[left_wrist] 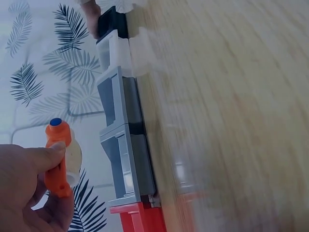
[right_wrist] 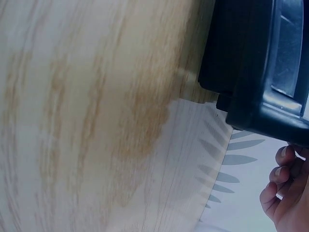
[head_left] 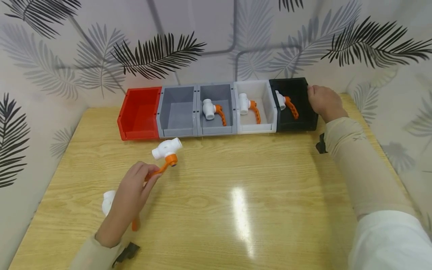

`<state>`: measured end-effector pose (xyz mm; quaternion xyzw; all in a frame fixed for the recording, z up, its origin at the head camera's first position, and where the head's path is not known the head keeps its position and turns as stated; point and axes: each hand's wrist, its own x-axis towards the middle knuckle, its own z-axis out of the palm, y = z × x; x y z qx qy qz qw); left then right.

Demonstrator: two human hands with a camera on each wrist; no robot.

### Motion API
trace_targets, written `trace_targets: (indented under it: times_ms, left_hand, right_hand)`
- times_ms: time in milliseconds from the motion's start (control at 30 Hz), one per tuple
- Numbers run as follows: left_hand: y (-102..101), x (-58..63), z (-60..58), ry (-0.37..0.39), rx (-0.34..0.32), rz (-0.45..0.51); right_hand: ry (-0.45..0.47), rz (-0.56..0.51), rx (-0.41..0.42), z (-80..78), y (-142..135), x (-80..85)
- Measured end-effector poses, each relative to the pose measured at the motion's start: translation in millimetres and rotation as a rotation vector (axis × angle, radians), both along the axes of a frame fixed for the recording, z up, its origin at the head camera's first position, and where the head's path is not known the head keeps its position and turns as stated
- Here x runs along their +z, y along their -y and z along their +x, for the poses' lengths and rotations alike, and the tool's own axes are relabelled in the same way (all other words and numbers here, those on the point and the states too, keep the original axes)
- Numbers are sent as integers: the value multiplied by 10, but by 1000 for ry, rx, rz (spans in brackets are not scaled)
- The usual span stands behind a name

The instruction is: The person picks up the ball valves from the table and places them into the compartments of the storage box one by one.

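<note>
My left hand (head_left: 131, 191) pinches the orange lever of a white ball valve (head_left: 167, 149) between thumb and fingers, holding it up in front of the grey bins. In the left wrist view the lever's orange hub (left_wrist: 58, 133) with a blue end stands above the thumb. At the far right, my right hand (head_left: 324, 99) grips the side rim of the black bin (head_left: 305, 123); its curled fingers (right_wrist: 285, 154) show beside the bin in the right wrist view. Partly hidden under my left forearm, another ball valve (head_left: 108, 201) lies on the table.
Along the back of the table (head_left: 202, 225) runs a row of joined bins: red bin (head_left: 140, 134), two grey ones, white bin (head_left: 256, 128), then black. Ball valves lie in the right-hand grey bin (head_left: 217, 130), the white and the black. A leaf-patterned backdrop (head_left: 216, 63) stands behind.
</note>
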<state>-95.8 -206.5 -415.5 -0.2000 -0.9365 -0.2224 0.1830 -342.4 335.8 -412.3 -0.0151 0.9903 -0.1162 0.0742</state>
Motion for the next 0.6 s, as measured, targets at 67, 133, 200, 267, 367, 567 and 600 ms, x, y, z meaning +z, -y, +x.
trace_targets:
  times_ms: [67,133,200,267,367,567,600]
  left_hand:
    - [-13,-9,-26,-4,10,23]
    - [-17,-16,-49,-3,20,42]
    - [-23,-18,-70,-3,27,55]
    - [-37,-21,-99,8,36,67]
    - [-68,-29,-152,22,48,87]
    - [-123,-25,-229,35,61,102]
    - [-134,-18,-241,41,67,102]
  right_hand:
    - [-2,1,-1,6,-2,6]
    - [-8,-1,2,14,0,5]
    - [-17,-2,5,22,8,3]
    - [-23,-3,3,23,12,2]
    - [-23,-3,-5,20,8,2]
    - [-10,-13,-15,14,2,-7]
    - [-12,-14,-15,16,2,-4]
